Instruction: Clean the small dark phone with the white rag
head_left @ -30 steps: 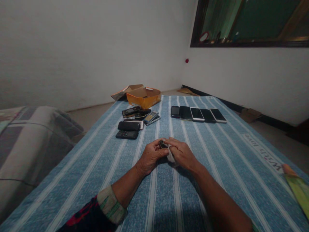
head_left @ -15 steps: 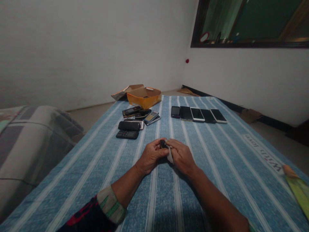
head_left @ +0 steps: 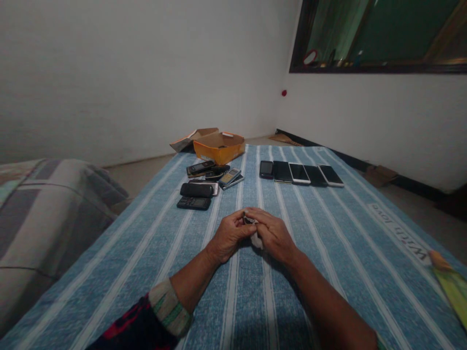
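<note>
Near the middle of the bed-like surface, my left hand [head_left: 231,237] is closed around a small dark phone-like object [head_left: 247,220], mostly covered by fingers. My right hand [head_left: 273,234] meets it from the other side, its fingers lying over the top of the object. A whitish cloth [head_left: 257,240] is bunched in my right hand and hangs below it, pressed against the object. Beyond my left hand lie a black keypad phone [head_left: 193,203] and a dark rounded case [head_left: 197,190].
Several older phones [head_left: 229,176] are piled in front of an open orange box [head_left: 219,152]. On the right, several smartphones [head_left: 299,173] lie in a row on the blue striped cloth [head_left: 175,272]. A covered bulky shape [head_left: 62,214] stands at the left.
My right fingers have shifted left over the top of the dark object with the whitish cloth, so less of the object shows. The phones and box stay as they were.
</note>
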